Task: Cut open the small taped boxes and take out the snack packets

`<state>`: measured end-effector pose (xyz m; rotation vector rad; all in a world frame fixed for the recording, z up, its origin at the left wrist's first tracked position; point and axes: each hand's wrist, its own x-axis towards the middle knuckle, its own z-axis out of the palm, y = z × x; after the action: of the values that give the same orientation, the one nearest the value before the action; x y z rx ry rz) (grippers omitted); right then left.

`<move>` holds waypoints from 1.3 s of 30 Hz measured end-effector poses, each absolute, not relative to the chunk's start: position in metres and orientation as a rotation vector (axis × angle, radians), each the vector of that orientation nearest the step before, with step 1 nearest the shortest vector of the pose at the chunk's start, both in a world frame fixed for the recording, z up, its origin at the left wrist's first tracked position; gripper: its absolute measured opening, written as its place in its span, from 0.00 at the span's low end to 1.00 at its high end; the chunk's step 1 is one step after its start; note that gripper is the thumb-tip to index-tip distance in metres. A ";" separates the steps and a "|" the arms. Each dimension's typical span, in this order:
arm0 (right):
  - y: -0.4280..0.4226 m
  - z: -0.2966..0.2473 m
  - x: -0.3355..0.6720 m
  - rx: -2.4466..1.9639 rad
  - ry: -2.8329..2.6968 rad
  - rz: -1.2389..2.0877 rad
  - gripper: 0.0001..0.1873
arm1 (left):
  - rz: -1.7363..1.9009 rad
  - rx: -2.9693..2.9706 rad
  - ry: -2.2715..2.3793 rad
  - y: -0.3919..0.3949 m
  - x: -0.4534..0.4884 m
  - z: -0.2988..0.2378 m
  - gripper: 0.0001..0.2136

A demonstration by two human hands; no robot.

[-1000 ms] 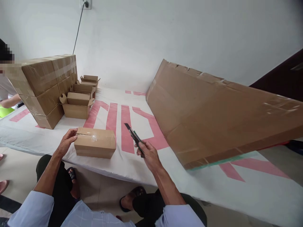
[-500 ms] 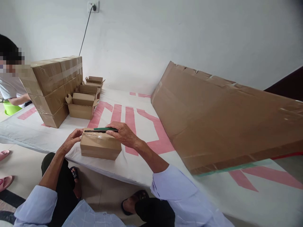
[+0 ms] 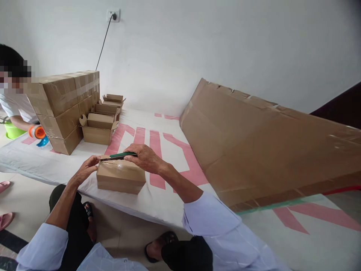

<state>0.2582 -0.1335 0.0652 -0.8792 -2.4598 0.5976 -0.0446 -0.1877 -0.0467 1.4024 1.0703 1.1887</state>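
Observation:
A small taped cardboard box (image 3: 120, 177) lies on the white sheet with pink stripes (image 3: 158, 188) near its front edge. My left hand (image 3: 86, 170) grips the box's left end with curled fingers. My right hand (image 3: 144, 158) holds a green and black utility knife (image 3: 120, 155) flat along the top of the box, its tip pointing left at the taped seam.
A stack of sealed cartons (image 3: 63, 105) stands at the back left with several open small boxes (image 3: 98, 128) beside it. A large flat cardboard carton (image 3: 267, 146) leans at the right. Another person (image 3: 14, 98) with a tape dispenser (image 3: 38, 133) is at the far left.
My right hand swung the knife from mid-air over to the top of the small box and now holds it along the seam. The other person's tape dispenser has come into view.

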 end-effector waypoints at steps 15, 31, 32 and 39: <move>-0.133 0.087 0.253 -0.973 -2.598 0.499 0.09 | 1.145 1.415 1.052 -0.188 -0.049 -0.042 0.16; -0.126 0.110 0.256 -1.077 -2.781 0.264 0.08 | 1.145 1.427 1.125 -0.192 -0.042 -0.031 0.17; -0.127 0.111 0.260 -1.091 -2.784 0.256 0.08 | 1.145 1.433 1.126 -0.193 -0.042 -0.031 0.17; -0.124 0.114 0.279 -1.055 -2.794 0.210 0.09 | 1.129 1.457 1.149 -0.191 -0.045 -0.033 0.17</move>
<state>0.2792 -0.1238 0.1136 -1.0555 -2.7937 0.2103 -0.0453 -0.1909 -0.0331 1.4566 1.1488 1.1293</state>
